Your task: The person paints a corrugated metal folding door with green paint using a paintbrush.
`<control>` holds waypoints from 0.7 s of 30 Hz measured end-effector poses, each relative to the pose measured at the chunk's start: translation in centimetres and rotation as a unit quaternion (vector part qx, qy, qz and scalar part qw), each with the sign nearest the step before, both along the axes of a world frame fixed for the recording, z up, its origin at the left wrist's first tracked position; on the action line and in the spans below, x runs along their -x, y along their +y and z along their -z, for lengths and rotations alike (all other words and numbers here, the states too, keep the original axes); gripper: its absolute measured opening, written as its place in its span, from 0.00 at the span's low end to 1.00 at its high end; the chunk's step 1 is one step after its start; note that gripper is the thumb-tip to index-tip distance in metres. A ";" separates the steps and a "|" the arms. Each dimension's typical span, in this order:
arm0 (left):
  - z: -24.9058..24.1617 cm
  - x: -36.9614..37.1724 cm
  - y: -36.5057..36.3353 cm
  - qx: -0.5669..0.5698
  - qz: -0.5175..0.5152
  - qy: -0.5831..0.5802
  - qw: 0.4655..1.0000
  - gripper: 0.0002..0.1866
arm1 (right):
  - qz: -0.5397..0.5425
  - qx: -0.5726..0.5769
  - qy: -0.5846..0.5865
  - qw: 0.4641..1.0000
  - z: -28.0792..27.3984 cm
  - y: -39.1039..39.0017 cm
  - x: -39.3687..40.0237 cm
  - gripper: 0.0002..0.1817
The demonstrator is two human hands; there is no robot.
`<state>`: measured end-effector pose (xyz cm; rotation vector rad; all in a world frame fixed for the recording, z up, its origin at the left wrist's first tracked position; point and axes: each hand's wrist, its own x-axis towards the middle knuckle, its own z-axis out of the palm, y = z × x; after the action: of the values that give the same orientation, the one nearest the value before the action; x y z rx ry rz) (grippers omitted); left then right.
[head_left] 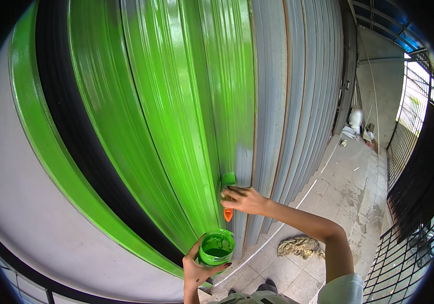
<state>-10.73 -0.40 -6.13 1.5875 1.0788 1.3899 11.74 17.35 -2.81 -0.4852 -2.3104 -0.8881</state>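
My right hand [246, 200] is closed around a paintbrush with an orange handle [228, 215]. Its green-coated bristles [228, 178] point up and touch the corrugated metal door [270, 101] at the lower edge of the painted part. Below and to the left, my left hand [196, 268] grips a round tub of green paint [217, 248] from the side, its open top facing me. Fresh, glossy green paint [176, 101] covers the panels on the left, while the panels on the right are bare grey with rusty seams.
A crumpled patterned cloth [300, 247] lies on the tiled floor [323, 202] to the right. Black metal grilles [397, 258] stand along the right side. Several small items and a silvery object [355, 117] sit at the far end. A white wall [34, 192] borders the left.
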 end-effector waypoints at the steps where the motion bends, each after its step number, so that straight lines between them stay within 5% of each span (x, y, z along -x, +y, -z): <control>1: 0.2 0.2 -0.1 0.006 -0.003 -0.001 1.000 0.45 | -0.007 0.036 -0.009 0.999 0.5 -0.4 0.1 0.07; 8: 0.6 0.1 0.4 -0.005 0.013 -0.005 1.000 0.45 | -0.037 -0.207 0.135 0.968 -15.4 1.0 1.4 0.09; 11: 0.6 -0.1 0.4 -0.003 0.026 -0.023 0.999 0.45 | -0.016 -0.199 0.145 0.969 -14.5 1.9 2.0 0.08; 14: 0.7 0.1 0.7 -0.011 0.024 -0.008 1.000 0.44 | 0.008 -0.116 0.090 0.989 -7.1 2.1 2.0 0.09; 19: 0.5 0.1 0.4 0.006 0.023 -0.013 1.000 0.44 | 0.009 0.117 -0.008 0.993 0.6 -0.8 0.5 0.12; 21: 0.3 0.2 0.3 0.000 0.023 -0.011 1.000 0.44 | 0.007 0.068 0.014 0.998 -0.3 -0.3 -0.5 0.13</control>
<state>-10.91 -0.05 -6.47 1.5842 1.0235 1.3737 12.23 17.03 -2.54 -0.5694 -2.3554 -0.7292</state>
